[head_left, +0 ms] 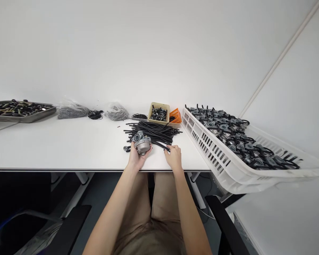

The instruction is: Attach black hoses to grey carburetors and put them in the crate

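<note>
Metal part: grey carb-like pc [143, 145], rounded bowl low, at near edge of surface [69, 148], approx. centre; can't tell if it touches the surface.
L hand [136, 158]: cupped, part-open, fingers + thumb round the metal part.
R hand [173, 156]: nearly closed, fingertips pinching 1 black hose [162, 145].
Hose: runs L from R hand twd metal part; can't tell if joined.
Small fitting [127, 149]: dark, just L of metal part.
Hose pile [159, 131]: black lengths, just far of both hands.
Yellow bin [163, 105]: far of pile, w/ small grey/black pcs.
Orange basket [177, 114]: tilted, just R of bin.
White crate [244, 177]: R side, w/ many similar grey pcs + black hoses.
Bags: 2 clear, far L, 1 [72, 110] farther L, 1 [117, 111] nearer centre.
Black bundle [95, 114]: btwn bags.
Metal tray [39, 117]: far L, w/ mixed pcs.
</note>
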A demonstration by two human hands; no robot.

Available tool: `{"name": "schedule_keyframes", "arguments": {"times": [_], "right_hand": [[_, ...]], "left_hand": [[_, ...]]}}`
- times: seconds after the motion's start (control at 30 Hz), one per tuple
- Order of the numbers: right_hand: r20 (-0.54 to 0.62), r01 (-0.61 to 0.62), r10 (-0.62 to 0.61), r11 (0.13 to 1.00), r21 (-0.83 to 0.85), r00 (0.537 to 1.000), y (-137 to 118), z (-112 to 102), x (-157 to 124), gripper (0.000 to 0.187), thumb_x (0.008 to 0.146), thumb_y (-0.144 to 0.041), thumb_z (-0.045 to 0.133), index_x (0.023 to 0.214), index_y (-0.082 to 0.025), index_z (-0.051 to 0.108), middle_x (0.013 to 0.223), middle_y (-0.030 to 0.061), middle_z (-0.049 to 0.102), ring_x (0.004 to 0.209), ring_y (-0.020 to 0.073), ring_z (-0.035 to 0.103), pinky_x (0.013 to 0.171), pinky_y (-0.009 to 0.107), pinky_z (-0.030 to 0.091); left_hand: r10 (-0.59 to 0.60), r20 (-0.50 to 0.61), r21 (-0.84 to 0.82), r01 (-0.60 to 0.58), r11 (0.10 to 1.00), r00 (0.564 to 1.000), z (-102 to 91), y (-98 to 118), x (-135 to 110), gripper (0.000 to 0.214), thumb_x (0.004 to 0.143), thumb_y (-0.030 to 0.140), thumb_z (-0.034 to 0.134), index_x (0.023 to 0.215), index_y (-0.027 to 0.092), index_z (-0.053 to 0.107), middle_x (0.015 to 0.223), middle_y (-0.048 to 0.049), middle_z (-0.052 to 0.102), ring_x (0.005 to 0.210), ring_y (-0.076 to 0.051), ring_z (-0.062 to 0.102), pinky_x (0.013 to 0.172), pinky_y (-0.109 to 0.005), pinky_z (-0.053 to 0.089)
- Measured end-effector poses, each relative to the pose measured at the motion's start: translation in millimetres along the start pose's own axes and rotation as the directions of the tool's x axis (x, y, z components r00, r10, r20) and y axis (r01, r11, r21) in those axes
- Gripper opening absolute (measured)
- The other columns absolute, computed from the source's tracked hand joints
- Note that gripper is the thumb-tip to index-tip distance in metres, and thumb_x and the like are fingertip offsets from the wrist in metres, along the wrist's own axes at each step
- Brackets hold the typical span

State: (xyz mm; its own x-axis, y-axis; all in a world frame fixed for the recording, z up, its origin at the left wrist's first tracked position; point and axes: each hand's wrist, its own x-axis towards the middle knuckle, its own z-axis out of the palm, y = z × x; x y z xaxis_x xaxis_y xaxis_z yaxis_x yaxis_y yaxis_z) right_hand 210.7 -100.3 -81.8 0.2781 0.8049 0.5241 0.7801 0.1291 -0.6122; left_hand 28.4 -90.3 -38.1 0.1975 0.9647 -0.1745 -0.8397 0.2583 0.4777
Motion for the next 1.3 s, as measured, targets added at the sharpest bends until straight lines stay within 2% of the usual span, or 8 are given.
{"name": "schedule_keyframes", "arguments": {"times": [0.3, 0.43, 0.57, 0.67, 0.83, 1.0, 1.13, 1.3], "right_hand": [[-0.091, -0.14, 0.21, 0.861, 0.488, 0.973, -5.2, -11.4, 4.5, 0.02, 0.079, -0.035, 0.059, 0.087, -0.017, 0.063, 0.085, 0.0067, 0.065, 0.08, 0.0208, 0.06, 0.08, 0.036, 0.048], [-0.315, -0.081, 0.493, 0.629, 0.773, 0.811, -3.4, -20.8, 5.0, 0.031, 0.08, -0.045, 0.058, 0.095, -0.019, 0.052, 0.079, 0.0021, 0.061, 0.07, 0.0164, 0.058, 0.07, 0.032, 0.049], [-0.469, 0.028, 0.562, 0.62, 0.784, 0.681, 0.7, -26.4, 1.6, 0.03, 0.087, -0.048, 0.048, 0.105, -0.023, 0.044, 0.074, -0.0009, 0.053, 0.063, 0.015, 0.054, 0.063, 0.029, 0.046], [-0.453, 0.024, 0.481, 0.666, 0.746, 0.751, 3.1, -24.6, 1.5, 0.038, 0.087, -0.05, 0.047, 0.112, -0.021, 0.05, 0.072, -0.0016, 0.052, 0.061, 0.0143, 0.052, 0.06, 0.027, 0.044], [-0.028, -0.224, 0.313, 0.735, 0.64, 0.949, -0.6, -14.7, 5.0, 0.041, 0.075, -0.044, 0.063, 0.102, -0.014, 0.068, 0.064, -0.0012, 0.059, 0.058, 0.0142, 0.054, 0.059, 0.027, 0.042], [-0.081, -0.173, 0.293, 0.741, 0.649, 0.953, -6.0, -15.0, 2.7, 0.037, 0.078, -0.048, 0.059, 0.09, -0.014, 0.067, 0.069, 0.0039, 0.066, 0.063, 0.0165, 0.06, 0.065, 0.03, 0.047], [-0.334, -0.041, 0.455, 0.639, 0.768, 0.825, -5.9, -23.1, 1.5, 0.047, 0.086, -0.054, 0.049, 0.105, -0.013, 0.062, 0.067, -0.0002, 0.059, 0.058, 0.0126, 0.054, 0.057, 0.025, 0.044], [0.098, -0.194, 0.172, 0.739, 0.645, 0.98, -11.9, -19.6, 1.0, 0.041, 0.074, -0.049, 0.066, 0.095, -0.015, 0.07, 0.054, -0.0042, 0.053, 0.049, 0.0116, 0.047, 0.049, 0.024, 0.037]], "left_hand": [[-0.001, 0.129, -0.104, 0.015, 0.995, 0.992, 1.9, 2.3, -2.1, 0.045, 0.099, 0.044, 0.039, 0.126, 0.013, 0.058, 0.097, -0.0112, 0.073, 0.094, -0.024, 0.071, 0.08, -0.038, 0.061], [0.008, 0.145, -0.131, 0.012, 0.991, 0.989, 1.2, 3.6, -4.5, 0.045, 0.1, 0.044, 0.038, 0.126, 0.014, 0.058, 0.101, -0.0113, 0.073, 0.094, -0.024, 0.071, 0.079, -0.037, 0.061], [-0.023, 0.162, -0.13, 0.045, 0.991, 0.987, -0.3, 4.0, -6.2, 0.049, 0.098, 0.049, 0.04, 0.126, 0.012, 0.058, 0.104, -0.013, 0.072, 0.094, -0.025, 0.07, 0.078, -0.039, 0.062], [-0.024, 0.168, -0.141, 0.048, 0.989, 0.986, -1.5, 3.1, -5.5, 0.05, 0.097, 0.05, 0.041, 0.126, 0.011, 0.057, 0.105, -0.0139, 0.071, 0.099, -0.026, 0.068, 0.082, -0.041, 0.061], [-0.024, 0.17, -0.123, 0.045, 0.991, 0.985, -1.1, 1.5, -4.3, 0.049, 0.097, 0.05, 0.044, 0.122, 0.011, 0.058, 0.102, -0.0122, 0.072, 0.098, -0.026, 0.068, 0.084, -0.043, 0.06], [-0.005, 0.105, -0.093, 0.015, 0.996, 0.995, 2.3, 1.1, -5.4, 0.045, 0.097, 0.049, 0.042, 0.118, 0.013, 0.059, 0.097, -0.0107, 0.072, 0.092, -0.024, 0.07, 0.081, -0.041, 0.06], [0.009, 0.049, -0.039, -0.007, 0.999, 0.999, 5.9, -0.2, -6.1, 0.041, 0.096, 0.049, 0.046, 0.114, 0.014, 0.059, 0.095, -0.0103, 0.071, 0.089, -0.024, 0.071, 0.08, -0.042, 0.061], [0.019, 0.046, -0.013, -0.019, 1.0, 0.999, 7.7, -1.7, -6.2, 0.038, 0.097, 0.047, 0.045, 0.109, 0.015, 0.059, 0.093, -0.01, 0.071, 0.084, -0.024, 0.071, 0.076, -0.042, 0.061]]}}
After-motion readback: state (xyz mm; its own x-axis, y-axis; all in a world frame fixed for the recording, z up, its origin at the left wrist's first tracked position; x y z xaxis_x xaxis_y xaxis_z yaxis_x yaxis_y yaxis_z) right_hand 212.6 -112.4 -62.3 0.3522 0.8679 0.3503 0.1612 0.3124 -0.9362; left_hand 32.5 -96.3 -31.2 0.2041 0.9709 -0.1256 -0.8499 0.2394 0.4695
